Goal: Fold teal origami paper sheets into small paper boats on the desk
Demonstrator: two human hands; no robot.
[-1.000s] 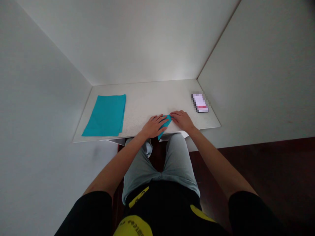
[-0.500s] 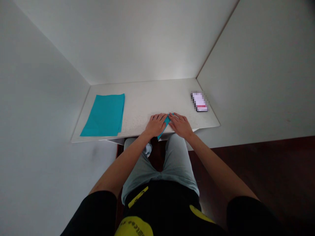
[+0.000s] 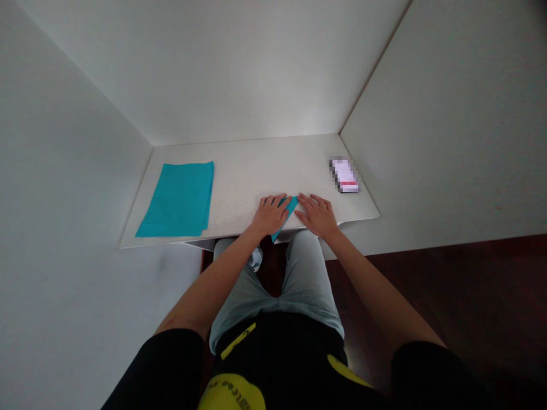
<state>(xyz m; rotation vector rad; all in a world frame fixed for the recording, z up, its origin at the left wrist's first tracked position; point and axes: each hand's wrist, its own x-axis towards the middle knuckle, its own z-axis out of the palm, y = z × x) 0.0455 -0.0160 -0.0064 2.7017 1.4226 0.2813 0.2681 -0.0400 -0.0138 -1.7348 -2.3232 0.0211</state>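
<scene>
A piece of folded blue paper (image 3: 291, 207) lies at the front edge of the white table, with a pointed corner sticking out past the edge towards me. My left hand (image 3: 270, 213) rests flat over its left part, fingers stretched out and hiding much of it. My right hand (image 3: 317, 214) lies on the tabletop just right of the paper, fingers spread, its index fingertip close to the paper's top corner. Whether that fingertip touches the paper I cannot tell.
Blue sheets (image 3: 178, 199) lie stacked on the left of the white table (image 3: 256, 165). At the right stands a phone (image 3: 345, 175) lying flat with its screen lit. White walls (image 3: 239, 68) enclose the table at the back and both sides.
My right hand has slid slightly right, off the blue paper, and its fingers are more spread. More of the paper's top corner shows. My left hand stays on it.
</scene>
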